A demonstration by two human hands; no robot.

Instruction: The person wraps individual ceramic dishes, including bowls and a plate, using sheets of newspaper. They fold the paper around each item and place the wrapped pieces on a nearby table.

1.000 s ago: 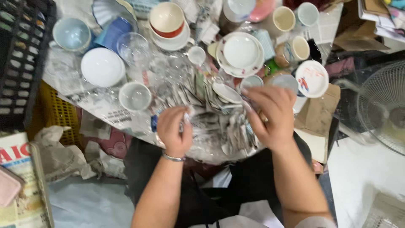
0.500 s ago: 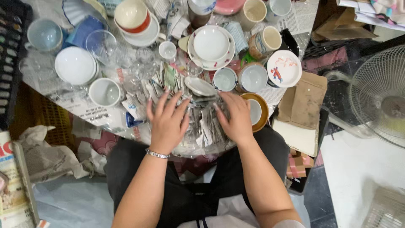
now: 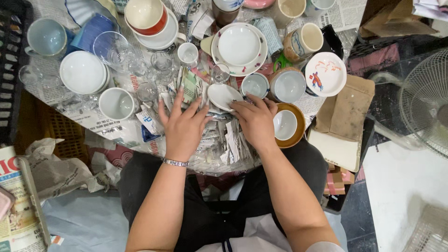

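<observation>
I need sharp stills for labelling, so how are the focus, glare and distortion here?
Head view: left hand and right hand on the paper strips look sharp; even light, soft shadows; mild glare on the white saucer; the fan at the edge looks stretched.

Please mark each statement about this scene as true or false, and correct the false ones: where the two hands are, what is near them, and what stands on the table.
1. Both hands lie flat on a heap of crumpled paper wrapping. True: the left hand and the right hand press on the paper heap.
2. The left wrist is bare. False: it wears a metal bracelet.
3. A small white saucer lies between the two hands, by the right fingertips. True.
4. The right hand holds a drinking glass. False: it holds nothing; a clear glass stands far off at the upper left.
5. A white cup sits on a brown saucer beside the right hand. True.
</observation>
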